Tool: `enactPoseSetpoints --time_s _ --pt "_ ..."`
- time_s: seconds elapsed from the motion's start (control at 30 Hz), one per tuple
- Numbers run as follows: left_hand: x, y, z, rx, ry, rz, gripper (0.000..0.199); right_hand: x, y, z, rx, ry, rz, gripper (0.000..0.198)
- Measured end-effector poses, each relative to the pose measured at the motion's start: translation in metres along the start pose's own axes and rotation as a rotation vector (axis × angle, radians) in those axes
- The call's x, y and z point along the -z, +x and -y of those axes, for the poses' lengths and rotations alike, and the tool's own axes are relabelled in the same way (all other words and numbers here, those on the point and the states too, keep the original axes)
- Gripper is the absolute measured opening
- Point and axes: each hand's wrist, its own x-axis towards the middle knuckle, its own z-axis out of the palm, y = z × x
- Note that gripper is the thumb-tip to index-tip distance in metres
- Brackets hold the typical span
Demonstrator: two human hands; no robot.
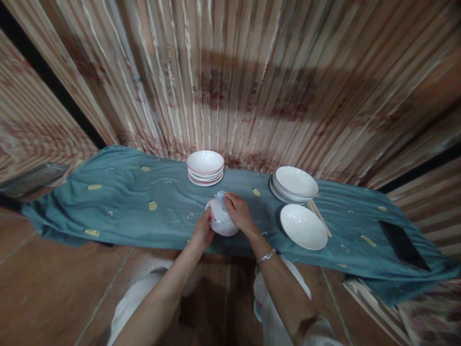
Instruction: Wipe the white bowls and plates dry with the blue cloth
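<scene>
A white bowl (225, 227) with a red pattern on its side is held above the front part of the table, tilted, its outer surface showing. My left hand (203, 230) grips its left side, thumb over the red pattern. My right hand (237, 211) is closed on a light blue cloth (221, 197) and presses it against the bowl; its fingertips are partly hidden. Behind the bowl stands a stack of red-rimmed white bowls (205, 163).
Dark-rimmed white plates (295, 182) are stacked at the right, with a single white dish (303, 227) in front and wooden chopsticks (319, 216) beside them. A black phone (403, 245) lies at the far right of the teal tablecloth (126, 202). A patterned curtain (230, 96) hangs behind.
</scene>
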Motion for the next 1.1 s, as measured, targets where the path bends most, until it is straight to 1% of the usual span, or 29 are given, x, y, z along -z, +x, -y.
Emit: enactPoseSetpoints --time_s 0.27,0.33,0.43,0.6,0.67,0.77,0.93,1.1 --pt "-0.001 -0.003 -0.003 0.046 0.029 -0.050 0.032 0.006 0.005 -0.028 -0.219 0.178 -0.011 0.036" --pt "-0.002 -0.003 -0.005 0.058 0.007 -0.067 0.033 0.005 0.002 -0.033 -0.241 0.209 -0.025 0.037" --pt "-0.003 -0.003 -0.008 0.089 -0.038 -0.068 0.034 0.002 -0.009 -0.038 -0.232 0.220 -0.058 0.041" --pt "-0.003 0.000 -0.009 0.115 -0.080 -0.082 0.034 -0.010 -0.037 -0.042 -0.168 0.196 -0.170 0.051" --pt "-0.005 -0.001 -0.009 0.114 -0.103 -0.085 0.035 -0.016 -0.048 -0.042 -0.144 0.175 -0.191 0.054" --pt "-0.007 -0.003 -0.011 0.129 -0.135 -0.081 0.039 -0.024 -0.063 -0.040 -0.110 0.114 -0.195 0.054" --pt "-0.006 -0.004 -0.011 0.156 -0.167 -0.027 0.044 -0.029 -0.082 -0.035 0.088 -0.086 -0.174 0.054" --pt "-0.005 -0.004 -0.011 0.163 -0.173 -0.032 0.046 -0.025 -0.083 -0.032 0.320 -0.341 -0.154 0.059"
